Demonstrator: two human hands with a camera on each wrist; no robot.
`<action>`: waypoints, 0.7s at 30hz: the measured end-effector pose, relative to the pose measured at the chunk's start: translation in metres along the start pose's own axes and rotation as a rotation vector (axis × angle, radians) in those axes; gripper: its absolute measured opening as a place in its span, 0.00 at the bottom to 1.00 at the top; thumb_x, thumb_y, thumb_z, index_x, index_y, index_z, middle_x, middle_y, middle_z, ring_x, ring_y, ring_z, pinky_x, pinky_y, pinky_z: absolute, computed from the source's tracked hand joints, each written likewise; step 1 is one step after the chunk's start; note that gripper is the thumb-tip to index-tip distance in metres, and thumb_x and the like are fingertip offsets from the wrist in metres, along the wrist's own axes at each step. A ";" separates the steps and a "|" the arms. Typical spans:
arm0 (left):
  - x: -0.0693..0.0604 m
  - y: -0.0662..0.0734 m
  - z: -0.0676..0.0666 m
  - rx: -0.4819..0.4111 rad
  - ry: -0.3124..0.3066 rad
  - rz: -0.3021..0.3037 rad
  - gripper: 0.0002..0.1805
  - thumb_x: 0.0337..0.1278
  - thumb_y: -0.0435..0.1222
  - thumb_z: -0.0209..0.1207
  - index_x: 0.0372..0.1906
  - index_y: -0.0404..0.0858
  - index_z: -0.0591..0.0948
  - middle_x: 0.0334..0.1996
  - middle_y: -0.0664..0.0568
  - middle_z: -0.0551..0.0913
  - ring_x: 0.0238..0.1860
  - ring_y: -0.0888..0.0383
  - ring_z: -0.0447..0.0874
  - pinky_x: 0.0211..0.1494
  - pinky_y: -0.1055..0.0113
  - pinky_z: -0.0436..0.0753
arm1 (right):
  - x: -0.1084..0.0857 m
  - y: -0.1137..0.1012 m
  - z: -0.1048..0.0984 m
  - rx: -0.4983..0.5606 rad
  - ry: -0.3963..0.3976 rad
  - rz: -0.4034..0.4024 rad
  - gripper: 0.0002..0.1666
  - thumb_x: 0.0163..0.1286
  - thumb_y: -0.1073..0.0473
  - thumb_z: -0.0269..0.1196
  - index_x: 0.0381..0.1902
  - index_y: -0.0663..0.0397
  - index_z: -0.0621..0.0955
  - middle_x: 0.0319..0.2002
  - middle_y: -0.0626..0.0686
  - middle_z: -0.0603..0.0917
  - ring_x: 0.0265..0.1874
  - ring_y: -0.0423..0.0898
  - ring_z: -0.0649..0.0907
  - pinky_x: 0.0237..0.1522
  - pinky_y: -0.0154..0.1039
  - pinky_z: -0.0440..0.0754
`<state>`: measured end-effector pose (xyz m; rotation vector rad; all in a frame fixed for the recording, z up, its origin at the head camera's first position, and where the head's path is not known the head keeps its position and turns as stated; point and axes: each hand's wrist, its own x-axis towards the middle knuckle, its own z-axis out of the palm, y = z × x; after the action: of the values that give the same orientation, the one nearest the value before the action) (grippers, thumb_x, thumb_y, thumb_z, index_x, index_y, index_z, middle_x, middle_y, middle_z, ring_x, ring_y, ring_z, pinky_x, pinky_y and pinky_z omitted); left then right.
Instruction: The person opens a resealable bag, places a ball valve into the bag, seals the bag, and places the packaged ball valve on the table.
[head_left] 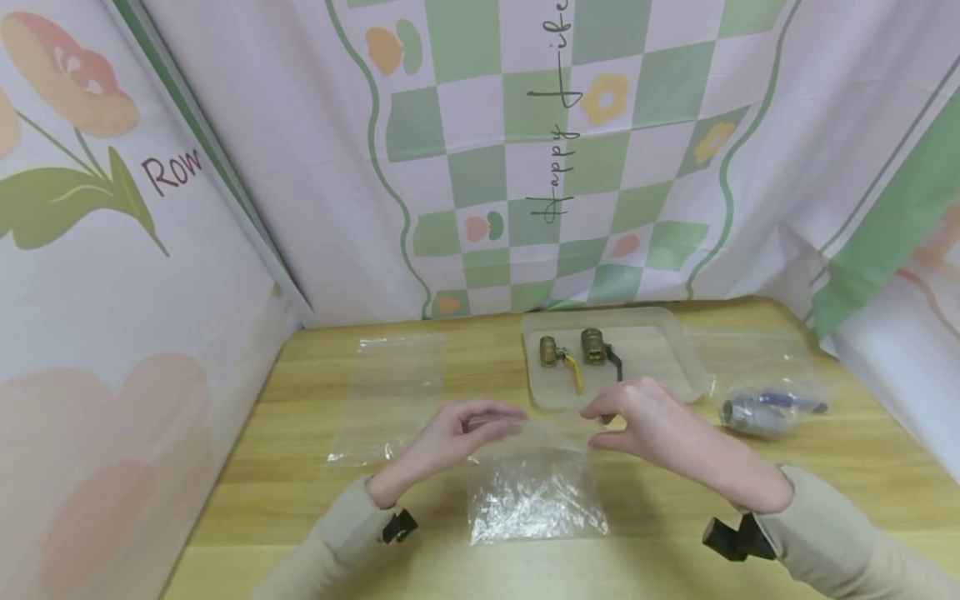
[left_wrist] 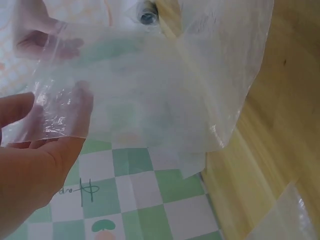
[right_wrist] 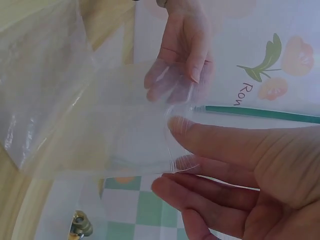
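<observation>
A clear plastic bag point(head_left: 536, 500) hangs upright over the front middle of the table, its upper edge between both hands. My left hand point(head_left: 461, 433) holds the top left corner, thumb on the near side and fingers seen through the film in the left wrist view. My right hand point(head_left: 645, 421) holds the top right corner between thumb point(right_wrist: 210, 140) and index finger, the other fingers loosely bent below. In the right wrist view the bag point(right_wrist: 120, 120) stretches between the two hands. No contents show through its film.
Behind the hands, a translucent tray point(head_left: 652, 387) holds a yellow-handled brass valve point(head_left: 549, 352) and a black-handled one point(head_left: 593, 347). A flat clear bag point(head_left: 390, 392) lies left. At right, another bag point(head_left: 757, 358) contains a grey, blue-handled valve point(head_left: 757, 415). A patterned curtain point(head_left: 540, 167) closes the back.
</observation>
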<state>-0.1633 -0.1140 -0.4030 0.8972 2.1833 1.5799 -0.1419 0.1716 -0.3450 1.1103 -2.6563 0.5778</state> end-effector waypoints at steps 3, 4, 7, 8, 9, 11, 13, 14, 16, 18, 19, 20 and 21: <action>0.001 0.003 -0.001 0.043 0.024 0.033 0.18 0.68 0.36 0.58 0.59 0.34 0.79 0.58 0.41 0.83 0.59 0.47 0.83 0.62 0.72 0.82 | 0.002 0.000 -0.002 0.049 -0.028 -0.004 0.17 0.49 0.60 0.77 0.37 0.60 0.88 0.35 0.58 0.91 0.28 0.44 0.89 0.31 0.30 0.88; 0.001 0.004 -0.001 0.057 0.030 0.039 0.18 0.67 0.36 0.59 0.59 0.34 0.79 0.57 0.41 0.84 0.59 0.47 0.83 0.61 0.72 0.83 | 0.003 0.000 -0.003 0.067 -0.043 -0.002 0.16 0.50 0.60 0.77 0.37 0.61 0.88 0.36 0.59 0.91 0.28 0.43 0.89 0.31 0.28 0.88; 0.002 0.008 -0.001 0.072 0.036 0.047 0.19 0.64 0.35 0.62 0.58 0.35 0.80 0.56 0.42 0.84 0.57 0.48 0.84 0.61 0.70 0.84 | 0.005 0.000 -0.005 0.108 -0.086 0.020 0.16 0.51 0.62 0.76 0.38 0.62 0.88 0.36 0.60 0.91 0.27 0.41 0.89 0.31 0.25 0.87; 0.002 0.009 -0.001 0.082 0.036 0.050 0.19 0.63 0.35 0.62 0.58 0.36 0.80 0.56 0.43 0.85 0.57 0.47 0.84 0.61 0.68 0.84 | 0.006 0.000 -0.006 0.117 -0.101 0.026 0.15 0.51 0.62 0.76 0.38 0.61 0.88 0.36 0.60 0.91 0.26 0.40 0.88 0.31 0.25 0.87; 0.002 0.010 -0.001 0.089 0.037 0.050 0.19 0.62 0.36 0.63 0.57 0.37 0.80 0.56 0.44 0.85 0.56 0.49 0.85 0.62 0.68 0.84 | 0.006 0.000 -0.007 0.129 -0.113 0.028 0.15 0.51 0.62 0.76 0.38 0.61 0.88 0.36 0.60 0.91 0.26 0.39 0.88 0.31 0.25 0.87; 0.003 0.012 -0.001 0.096 0.036 0.057 0.19 0.60 0.36 0.65 0.57 0.39 0.81 0.56 0.47 0.86 0.56 0.51 0.85 0.62 0.67 0.83 | 0.007 0.001 -0.008 0.151 -0.135 0.032 0.14 0.51 0.62 0.76 0.37 0.61 0.88 0.35 0.59 0.91 0.26 0.37 0.88 0.31 0.25 0.87; 0.005 0.014 0.001 0.124 0.032 0.095 0.19 0.59 0.36 0.66 0.56 0.38 0.82 0.55 0.47 0.86 0.56 0.52 0.85 0.63 0.68 0.83 | 0.008 0.001 -0.008 0.170 -0.153 0.031 0.14 0.51 0.62 0.76 0.37 0.60 0.88 0.35 0.59 0.91 0.26 0.37 0.88 0.31 0.25 0.87; 0.006 0.015 0.001 0.146 0.029 0.120 0.19 0.59 0.36 0.66 0.55 0.38 0.82 0.55 0.47 0.86 0.56 0.53 0.86 0.62 0.68 0.83 | 0.008 0.001 -0.009 0.175 -0.163 0.031 0.14 0.51 0.62 0.76 0.37 0.60 0.88 0.35 0.59 0.91 0.26 0.37 0.87 0.31 0.25 0.87; 0.009 0.017 0.003 0.198 0.019 0.176 0.18 0.59 0.35 0.66 0.54 0.38 0.83 0.54 0.47 0.87 0.56 0.55 0.86 0.62 0.71 0.83 | 0.009 0.000 -0.009 0.191 -0.182 0.037 0.14 0.51 0.61 0.76 0.37 0.60 0.88 0.35 0.59 0.91 0.26 0.37 0.87 0.31 0.25 0.87; 0.012 0.018 0.005 0.261 0.006 0.235 0.17 0.59 0.33 0.65 0.53 0.37 0.83 0.54 0.46 0.87 0.56 0.55 0.86 0.62 0.72 0.83 | 0.009 0.000 -0.009 0.200 -0.195 0.040 0.15 0.52 0.60 0.76 0.37 0.60 0.88 0.35 0.59 0.91 0.26 0.37 0.88 0.31 0.26 0.87; 0.014 0.018 0.007 0.290 0.000 0.254 0.16 0.59 0.33 0.65 0.53 0.37 0.83 0.54 0.46 0.87 0.55 0.55 0.86 0.61 0.73 0.83 | 0.010 0.000 -0.008 0.204 -0.202 0.042 0.15 0.52 0.60 0.76 0.38 0.60 0.88 0.35 0.59 0.91 0.26 0.36 0.87 0.31 0.25 0.87; 0.015 0.018 0.008 0.314 -0.004 0.265 0.16 0.59 0.33 0.65 0.53 0.38 0.83 0.54 0.47 0.87 0.55 0.55 0.86 0.61 0.74 0.82 | 0.010 -0.001 -0.008 0.209 -0.206 0.043 0.15 0.52 0.59 0.76 0.38 0.60 0.88 0.35 0.59 0.91 0.26 0.37 0.88 0.31 0.25 0.87; 0.016 0.018 0.009 0.337 -0.009 0.275 0.15 0.59 0.33 0.65 0.52 0.38 0.84 0.53 0.47 0.87 0.55 0.56 0.86 0.61 0.74 0.82 | 0.011 -0.001 -0.007 0.212 -0.208 0.042 0.15 0.52 0.59 0.76 0.38 0.60 0.88 0.35 0.58 0.91 0.26 0.37 0.88 0.31 0.25 0.87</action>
<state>-0.1647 -0.0936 -0.3873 1.3514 2.4493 1.3283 -0.1482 0.1671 -0.3345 1.2352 -2.8534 0.8090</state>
